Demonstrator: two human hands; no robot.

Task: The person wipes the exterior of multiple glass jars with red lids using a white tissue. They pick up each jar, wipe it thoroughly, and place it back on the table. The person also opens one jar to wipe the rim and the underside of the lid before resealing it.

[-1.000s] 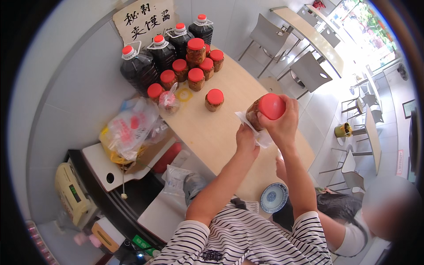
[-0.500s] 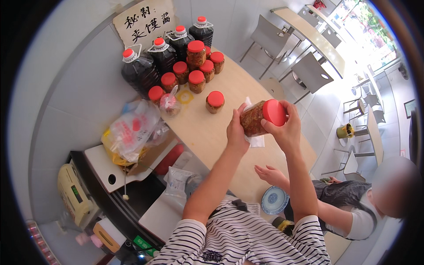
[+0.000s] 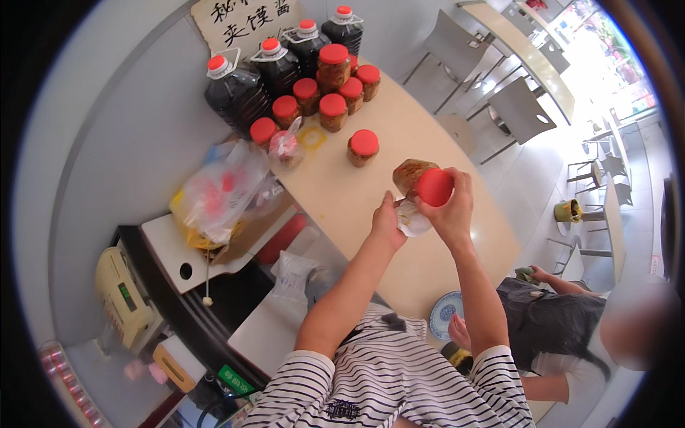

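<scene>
A glass jar of brown chunky sauce (image 3: 412, 178) is held tilted above the table, its red lid toward me. My right hand (image 3: 454, 208) grips it around the lid. Just below the jar, my left hand (image 3: 387, 224) holds a crumpled white tissue (image 3: 413, 219) with a yellowish stain on it. Whether the tissue touches the glass I cannot tell. Beyond my hands, a similar red-lidded jar (image 3: 363, 148) stands alone on the table.
More red-lidded jars (image 3: 333, 113) cluster at the table's far end, beside large dark bottles (image 3: 239, 96). Plastic bags (image 3: 217, 189) lie at the left. A co-worker (image 3: 553, 321) stands at the right, one hand near a blue-and-white plate (image 3: 441, 314).
My left hand has come off the jar and now holds the tissue below it. The right hand keeps the jar, turned differently. The co-worker's nearer hand has drawn back.
</scene>
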